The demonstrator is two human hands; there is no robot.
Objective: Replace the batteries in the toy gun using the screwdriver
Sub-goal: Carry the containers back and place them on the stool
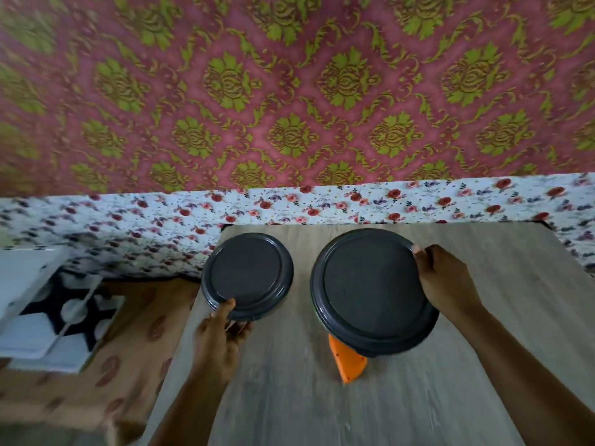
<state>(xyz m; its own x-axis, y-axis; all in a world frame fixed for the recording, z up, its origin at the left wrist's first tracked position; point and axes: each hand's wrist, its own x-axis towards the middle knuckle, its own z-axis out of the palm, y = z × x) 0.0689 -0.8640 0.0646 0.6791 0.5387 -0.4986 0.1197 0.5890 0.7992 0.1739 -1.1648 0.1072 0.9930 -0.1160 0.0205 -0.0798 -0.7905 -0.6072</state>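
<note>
Both hands on lidded tubs, prob. to open them.
L hand [216, 339] pinches small lid [247, 275], R hand [446, 280] grips big lid [373, 290]; orange toy gun [349, 362] on worktop [418, 397], half under big tub. No screwdriver seen.

Bench [418, 397]: matt grey wood-grain laminate. Small lid [248, 275], large lid [370, 291]: dark matt plastic, smooth. Orange piece [349, 362]: smooth plastic. Floral cloth [322, 204]: printed cotton-like weave.
</note>
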